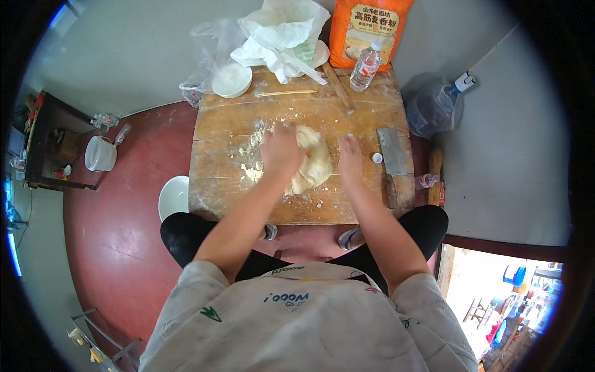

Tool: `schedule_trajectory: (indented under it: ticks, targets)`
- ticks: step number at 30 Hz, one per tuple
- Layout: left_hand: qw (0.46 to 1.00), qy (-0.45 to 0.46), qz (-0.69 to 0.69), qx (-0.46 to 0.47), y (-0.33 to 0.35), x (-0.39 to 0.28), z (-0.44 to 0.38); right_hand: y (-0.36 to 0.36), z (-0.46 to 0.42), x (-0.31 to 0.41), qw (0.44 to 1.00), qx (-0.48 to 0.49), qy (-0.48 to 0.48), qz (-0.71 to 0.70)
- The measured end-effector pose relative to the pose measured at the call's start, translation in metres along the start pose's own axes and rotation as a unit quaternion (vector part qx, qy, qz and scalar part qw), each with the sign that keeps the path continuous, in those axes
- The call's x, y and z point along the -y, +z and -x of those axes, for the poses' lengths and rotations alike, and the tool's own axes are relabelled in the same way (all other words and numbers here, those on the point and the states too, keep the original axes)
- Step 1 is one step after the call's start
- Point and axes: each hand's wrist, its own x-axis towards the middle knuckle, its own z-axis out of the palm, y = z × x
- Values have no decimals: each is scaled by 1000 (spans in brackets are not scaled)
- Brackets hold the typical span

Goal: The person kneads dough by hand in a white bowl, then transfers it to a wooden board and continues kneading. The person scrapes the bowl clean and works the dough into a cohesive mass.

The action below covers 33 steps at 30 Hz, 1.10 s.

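A lump of pale dough (314, 160) lies near the middle of the wooden table, with a fold across it. My left hand (282, 148) is blurred and presses on the dough's left side, its fingers curled at the edge. To the right of the dough, my right hand (351, 156) is apart from it, fingers stretched forward and nothing in them. Dry flour and dough crumbs (253, 144) are scattered left of my left hand. A small white bottle cap (377, 158) sits right of my right hand, beside a cleaver (393, 151) lying flat.
A rolling pin (338, 88), a water bottle (366, 67), chopsticks (289, 93) and a white bowl (232, 80) occupy the far part of the wooden table (223, 186). Behind stand a flour bag (367, 32) and white plastic bags (283, 37). A white basin (173, 199) is beside the left edge.
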Motion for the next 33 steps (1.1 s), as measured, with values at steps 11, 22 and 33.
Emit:
schedule_trajectory:
  ticks: [11,22,33]
  targets:
    - [944,167,285,13,33,54,75,2,84,81,940,119,-207,245]
    - [960,62,258,-86,83,78,12,83,8,57,895,135,-314,286]
    - [971,-24,178,158,33,70,-75,128,-77,42,963,269,5,-1]
